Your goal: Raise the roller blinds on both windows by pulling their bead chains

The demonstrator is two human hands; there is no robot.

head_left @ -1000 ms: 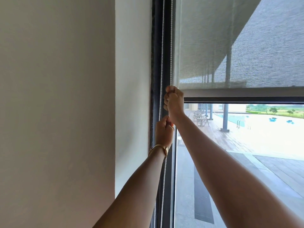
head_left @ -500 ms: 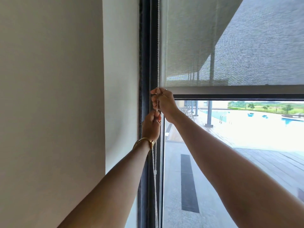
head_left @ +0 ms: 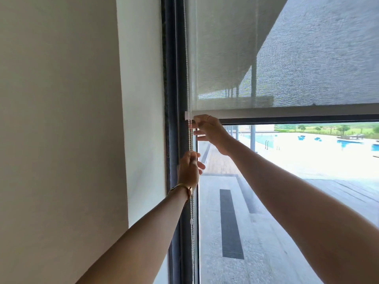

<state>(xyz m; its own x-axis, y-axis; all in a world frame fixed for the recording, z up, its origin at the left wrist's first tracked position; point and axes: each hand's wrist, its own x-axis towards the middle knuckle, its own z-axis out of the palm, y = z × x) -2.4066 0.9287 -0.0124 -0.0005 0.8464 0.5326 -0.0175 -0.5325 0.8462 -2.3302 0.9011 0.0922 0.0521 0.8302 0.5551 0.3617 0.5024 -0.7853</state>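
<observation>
A grey mesh roller blind (head_left: pixel 287 58) covers the upper part of the window; its pale bottom bar (head_left: pixel 287 111) hangs level a little above mid-height. A white bead chain (head_left: pixel 187 58) runs down the dark frame at the blind's left edge. My right hand (head_left: pixel 211 133) is up by the bar's left end, thumb and fingers pinching the chain. Lower down, my left hand (head_left: pixel 189 169), with a gold bangle at the wrist, is closed around the same chain. The chain hangs on below it (head_left: pixel 192 226).
A beige wall (head_left: pixel 61 140) and white reveal (head_left: pixel 141 119) fill the left side. The dark window frame (head_left: pixel 173 140) stands upright between wall and glass. Outside lie a paved terrace, columns and a pool.
The blind's bottom bar sits at about the same height. My left hand has dropped lower along the chain, away from the right, and my right hand has loosened from a fist to a pinch.
</observation>
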